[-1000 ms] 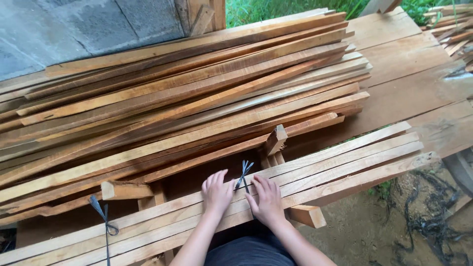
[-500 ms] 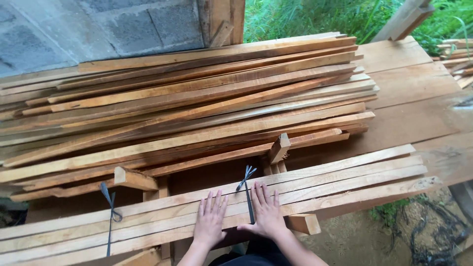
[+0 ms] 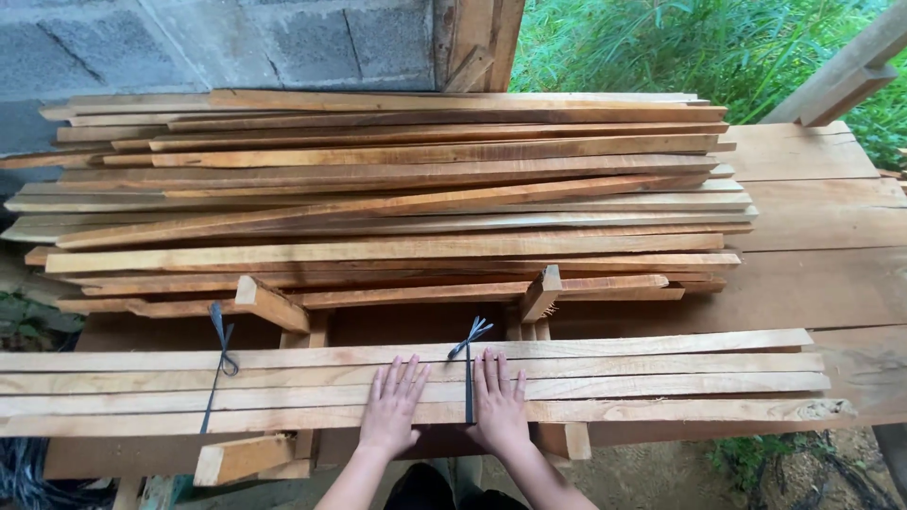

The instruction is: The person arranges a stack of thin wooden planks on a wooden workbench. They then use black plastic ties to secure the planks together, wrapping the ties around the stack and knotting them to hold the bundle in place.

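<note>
Head view: left hand (image 3: 392,408) and right hand (image 3: 498,406), grip spread flat, press four bundled slats (image 3: 661,387).

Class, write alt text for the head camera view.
Both hands, left hand and right hand, press flat on a tied bundle of slats beside a dark strap. Behind lies a loose pile of planks.

A loose stack of long wooden slats (image 3: 397,189) is being carried by a wide plank platform (image 3: 812,227). A grey block wall (image 3: 217,42) and green grass (image 3: 661,47) are being shown behind.
</note>
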